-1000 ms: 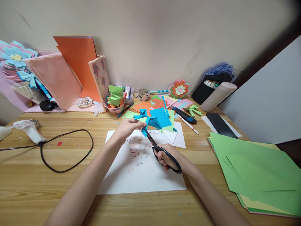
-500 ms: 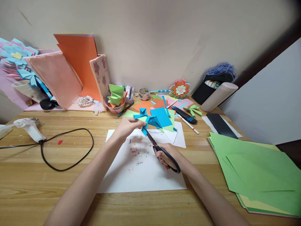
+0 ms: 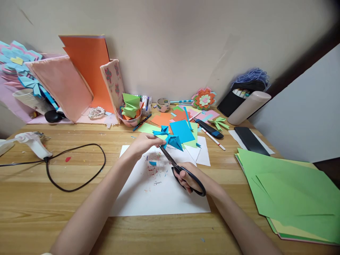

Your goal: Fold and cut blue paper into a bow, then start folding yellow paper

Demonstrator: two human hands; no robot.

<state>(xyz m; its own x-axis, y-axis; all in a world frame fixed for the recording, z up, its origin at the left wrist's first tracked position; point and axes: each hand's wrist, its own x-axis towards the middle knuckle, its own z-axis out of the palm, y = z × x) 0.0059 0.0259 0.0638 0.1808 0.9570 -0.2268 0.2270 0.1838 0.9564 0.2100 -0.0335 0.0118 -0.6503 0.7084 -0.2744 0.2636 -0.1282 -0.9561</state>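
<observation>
My left hand (image 3: 148, 144) pinches a folded blue paper piece (image 3: 174, 141) with several pointed arms, held above the white sheet. My right hand (image 3: 189, 175) has its fingers through the handles of black scissors (image 3: 170, 157). The blades point up and left, their tips just below the blue piece beside my left fingertips. A small blue paper scrap (image 3: 152, 163) lies on the white sheet (image 3: 159, 202), which bears coloured marks. Behind the held piece are a flat blue square (image 3: 183, 131) and loose coloured paper.
At the left lies a white glue gun (image 3: 35, 145) with a looped black cable. A utility knife (image 3: 209, 128), a phone (image 3: 251, 141) and a stack of green paper (image 3: 294, 194) lie to the right. A cup of folded scraps (image 3: 131, 120) stands behind.
The lower tip of the blue paper piece is cut off, and a blue scrap now lies on the white sheet. The scissor blades look closer together.
</observation>
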